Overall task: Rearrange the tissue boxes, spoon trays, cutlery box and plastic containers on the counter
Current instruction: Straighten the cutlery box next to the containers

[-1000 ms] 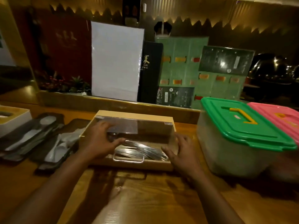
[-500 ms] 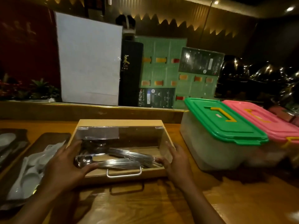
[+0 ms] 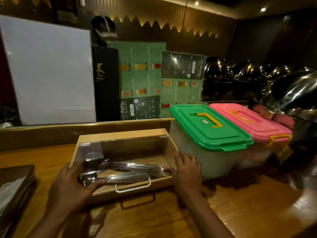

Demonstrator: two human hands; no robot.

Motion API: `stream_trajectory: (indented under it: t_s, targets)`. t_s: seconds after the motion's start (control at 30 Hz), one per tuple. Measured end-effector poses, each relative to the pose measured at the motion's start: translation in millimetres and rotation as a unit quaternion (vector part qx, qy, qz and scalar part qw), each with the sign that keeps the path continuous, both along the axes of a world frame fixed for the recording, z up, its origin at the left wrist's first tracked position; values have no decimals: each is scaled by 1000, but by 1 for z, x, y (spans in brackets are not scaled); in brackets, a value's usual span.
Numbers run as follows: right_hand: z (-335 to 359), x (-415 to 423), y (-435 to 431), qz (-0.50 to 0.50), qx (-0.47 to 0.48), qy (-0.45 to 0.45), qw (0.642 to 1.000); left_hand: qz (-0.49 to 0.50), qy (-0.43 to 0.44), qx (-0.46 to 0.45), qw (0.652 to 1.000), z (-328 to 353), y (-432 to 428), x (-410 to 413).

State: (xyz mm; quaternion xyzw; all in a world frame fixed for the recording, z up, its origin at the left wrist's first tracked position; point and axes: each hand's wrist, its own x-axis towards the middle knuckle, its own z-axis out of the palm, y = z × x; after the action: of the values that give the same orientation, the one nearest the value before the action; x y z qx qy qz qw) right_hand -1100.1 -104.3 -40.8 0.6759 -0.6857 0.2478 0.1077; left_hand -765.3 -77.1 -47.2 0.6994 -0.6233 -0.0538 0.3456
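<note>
A wooden cutlery box (image 3: 123, 134) with a clear lid and a metal front handle sits on the counter, holding several metal utensils. My left hand (image 3: 72, 188) grips its front left corner. My right hand (image 3: 186, 170) presses against its right end. Just right of the box stands a plastic container with a green lid (image 3: 207, 127), and a pink-lidded container (image 3: 248, 121) stands beside that one. A dark spoon tray (image 3: 15, 184) lies at the left edge, mostly cut off.
A raised ledge (image 3: 85, 129) runs behind the counter, with a white board (image 3: 48, 74) and green menu cards (image 3: 145, 78) leaning on it. Shiny chafing-dish domes (image 3: 289, 93) crowd the right. The wooden counter (image 3: 240, 212) extends toward me.
The cutlery box has slid right, closing on the green-lidded container, with both hands staying on its ends. The view has panned right, so the spoon trays have left most of the frame.
</note>
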Motion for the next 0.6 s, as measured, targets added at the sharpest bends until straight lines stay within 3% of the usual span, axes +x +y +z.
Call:
stream_trajectory:
  t_s: [0.23,0.6]
  targets:
    - [-6,-25,-10,-27,-1,53,998,13,15,-3,1000,3,-14,-29]
    - [-13,-39,-16,-45,18,16,999,6,25,1,1000,2,-25,-43]
